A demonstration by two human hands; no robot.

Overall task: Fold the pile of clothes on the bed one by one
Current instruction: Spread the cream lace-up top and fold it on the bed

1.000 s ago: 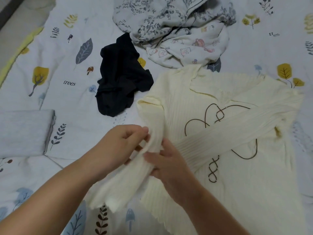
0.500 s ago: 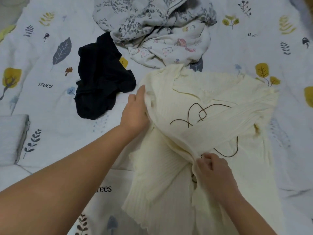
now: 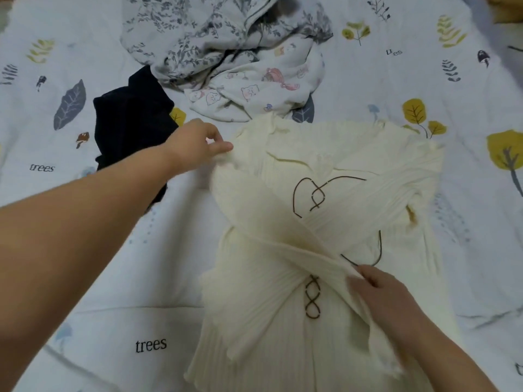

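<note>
Head cam: cream ribbed sweater point(image 3: 325, 222) w/ brown lacing lay flat on leaf-print bedsheet point(image 3: 368, 80), both sleeves crossed over its front. Left hand point(image 3: 195, 145) pinched the left shoulder edge; right hand point(image 3: 387, 292) pinched the end of the sleeve laid across the waist. Body not yet folded up, so this item approx. half done. Left to fold: black garment point(image 3: 130, 125), grey floral garment point(image 3: 203, 32), cartoon-print garment point(image 3: 254, 89), heaped beyond the sweater.
</note>
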